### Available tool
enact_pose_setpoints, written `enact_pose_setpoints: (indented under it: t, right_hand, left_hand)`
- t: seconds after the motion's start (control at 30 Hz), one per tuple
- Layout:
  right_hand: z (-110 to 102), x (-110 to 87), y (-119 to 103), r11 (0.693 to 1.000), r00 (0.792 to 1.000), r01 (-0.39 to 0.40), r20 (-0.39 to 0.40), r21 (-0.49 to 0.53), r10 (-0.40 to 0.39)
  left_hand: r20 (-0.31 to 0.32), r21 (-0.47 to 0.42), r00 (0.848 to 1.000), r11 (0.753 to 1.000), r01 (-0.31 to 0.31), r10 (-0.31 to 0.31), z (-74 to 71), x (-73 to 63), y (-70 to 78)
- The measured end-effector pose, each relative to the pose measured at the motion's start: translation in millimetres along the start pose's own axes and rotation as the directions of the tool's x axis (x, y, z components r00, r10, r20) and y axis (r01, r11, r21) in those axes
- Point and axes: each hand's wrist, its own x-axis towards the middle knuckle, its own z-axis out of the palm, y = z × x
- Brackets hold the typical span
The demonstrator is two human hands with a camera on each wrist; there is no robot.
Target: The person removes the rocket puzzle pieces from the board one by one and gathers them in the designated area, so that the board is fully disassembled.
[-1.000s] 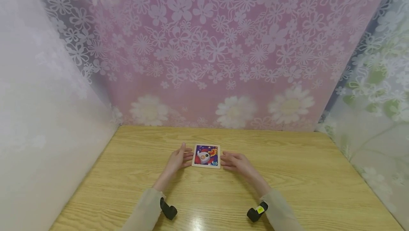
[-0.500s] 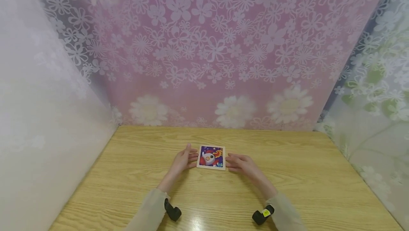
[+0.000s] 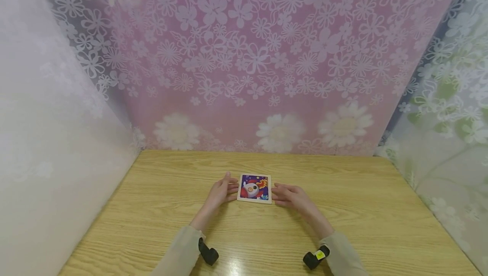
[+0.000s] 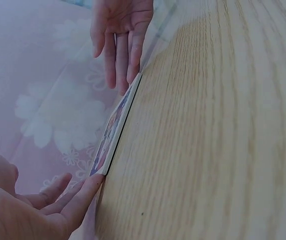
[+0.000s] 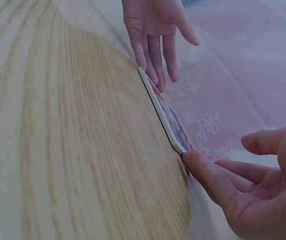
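A square picture puzzle board (image 3: 254, 188) with a pale frame lies flat on the wooden table, showing a white and red rocket with orange flame on purple. My left hand (image 3: 220, 190) is at its left edge, fingers extended and fingertips right at the frame. On the opposite side my right hand (image 3: 293, 197) touches the right edge with its fingertips, palm facing inward. In the left wrist view the board (image 4: 113, 127) appears edge-on between both hands. The right wrist view shows the index fingertip against the board's near corner (image 5: 180, 146). Neither hand grips it.
The wood-grain table (image 3: 160, 208) runs back to a pink flowered backdrop (image 3: 244, 76). Pale walls stand at the left (image 3: 68, 119) and right (image 3: 450, 140). A black wrist camera (image 3: 208, 252) sits on the left sleeve, another black camera (image 3: 315, 257) on the right.
The puzzle board has slid to the right across the table, and both hands have moved right along with it, fingers still extended at its sides. The last half second shows only a small shift.
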Motion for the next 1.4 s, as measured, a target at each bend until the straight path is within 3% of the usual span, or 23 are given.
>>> enact_pose_setpoints:
  t: [0.57, 1.1, 1.27, 1.4]
  right_hand:
    - [-4.5, -9.6, -1.9, 1.000, 0.999, -0.009, -0.037, -0.020, 0.008]
    - [-17.6, -19.6, 1.4, 1.000, 1.000, 0.001, -0.022, -0.027, -0.002]
    - [-21.7, -22.5, 2.4, 1.000, 1.000, 0.001, -0.030, -0.024, -0.002]
    - [-22.5, -24.4, 3.1, 1.000, 0.999, -0.001, -0.032, -0.030, 0.000]
  left_hand:
    - [0.023, -0.010, 1.000, 1.000, 0.001, -0.001, 10.0, -0.3, -3.3]
    - [0.069, -0.025, 0.998, 1.000, -0.008, 0.010, 23.8, -4.6, -1.9]
    - [0.086, -0.020, 0.996, 0.999, -0.035, 0.037, 27.0, -4.3, -3.5]
    - [0.089, -0.025, 0.996, 0.999, -0.020, 0.022, 30.0, -6.6, -2.7]
